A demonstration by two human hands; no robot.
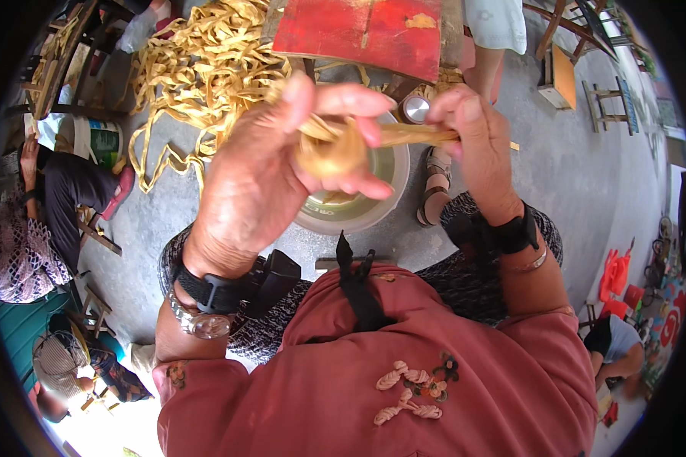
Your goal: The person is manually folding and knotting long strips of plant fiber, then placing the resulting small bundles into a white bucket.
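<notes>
My left hand (263, 154) is raised with a loop or bundle of yellowish flat fibre strip (331, 151) in its curled fingers; blur hides the exact shape. From it a taut stretch of the strip runs across to my right hand (477, 137), which pinches it between thumb and fingers. A short end of strip shows past the right hand. Below the hands stands a round basin of water (400, 177), partly hidden by them, with a piece of strip seen inside. A big tangled heap of the same strip (206, 63) lies on the floor beyond my left hand.
A worn red board (354, 34) on a wooden bench stands ahead. Near its legs is a round metal lid (416, 108). People sit or stand at both sides, one close behind the board. A bucket (104, 140) is at left, a small wooden stool (611, 105) at right.
</notes>
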